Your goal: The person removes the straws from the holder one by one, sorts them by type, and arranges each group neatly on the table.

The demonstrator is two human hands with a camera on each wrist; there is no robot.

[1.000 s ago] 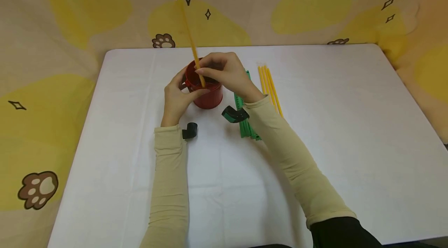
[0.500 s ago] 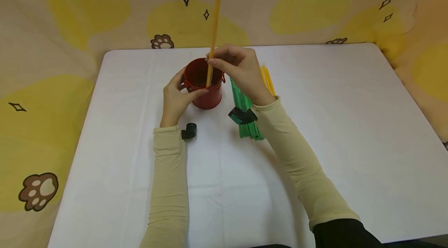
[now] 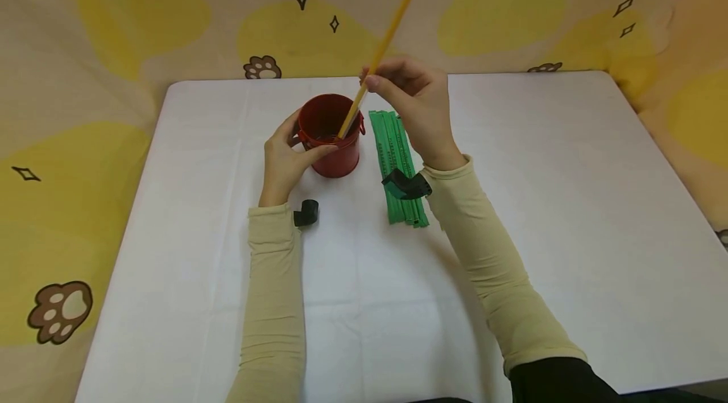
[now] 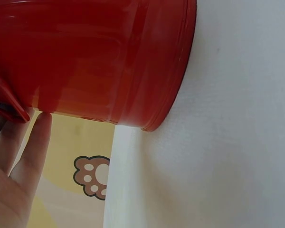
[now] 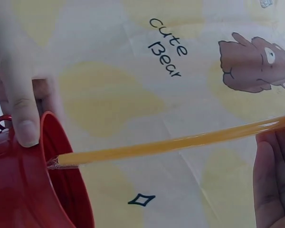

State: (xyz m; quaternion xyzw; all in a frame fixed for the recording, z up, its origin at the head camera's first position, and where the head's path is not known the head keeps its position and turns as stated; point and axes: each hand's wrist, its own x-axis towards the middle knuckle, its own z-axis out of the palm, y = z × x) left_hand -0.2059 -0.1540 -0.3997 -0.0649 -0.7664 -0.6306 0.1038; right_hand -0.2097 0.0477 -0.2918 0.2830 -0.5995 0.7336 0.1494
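Note:
A small red metal bucket (image 3: 335, 164) with side loops stands on the white table. My left hand (image 3: 284, 160) grips it from the left, thumb along the near rim. In the left wrist view, fingers (image 4: 33, 152) touch the wall of the bucket (image 4: 76, 57). My right hand (image 3: 423, 106) pinches a yellow drinking straw (image 3: 392, 24) in a clear wrapper, between thumb and fingers. The straw leans to the right, its lower end inside the bucket's mouth. In the right wrist view, the wrapped straw (image 5: 180, 141) runs from the bucket (image 5: 12, 185) to my right fingers (image 5: 268, 175).
Several flat green wrapped sticks (image 3: 395, 150) lie side by side right of the bucket, partly under the right wrist and its black camera (image 3: 406, 184). The white table (image 3: 569, 201) meets a yellow patterned cloth (image 3: 489, 5) at its far edge.
My right hand has moved right and slightly up, swinging the straw's top from left to right. The yellow straws lying on the table are now hidden behind the right hand and arm.

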